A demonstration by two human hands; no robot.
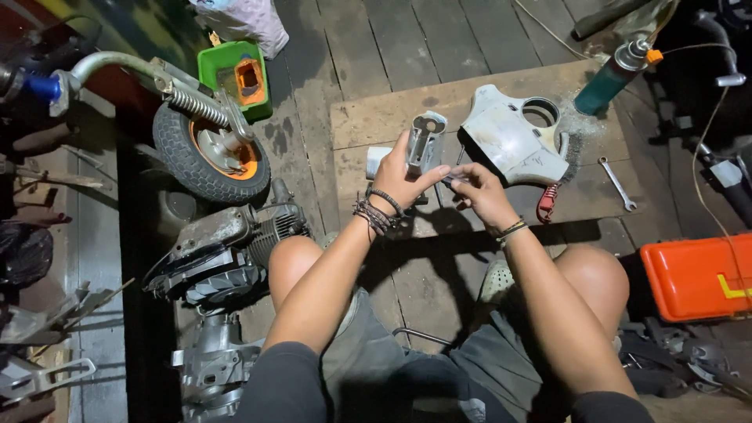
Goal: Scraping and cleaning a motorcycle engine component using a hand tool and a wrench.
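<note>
My left hand (401, 178) grips a grey metal housing part (424, 141) and holds it upright over a wooden board (368, 125). My right hand (479, 192) pinches a small dark piece (449, 180) right beside the left thumb; what the piece is cannot be made out. Both wrists wear bracelets. A pale grey scooter headset cover (513, 141) with a round hole lies on the board just beyond my right hand.
A wrench (617, 182) and a teal spray can (611, 78) lie at the board's right. An orange toolbox (693, 276) sits right. A small wheel (210, 153), an engine (223, 254) and a green tray (233, 74) are on the left.
</note>
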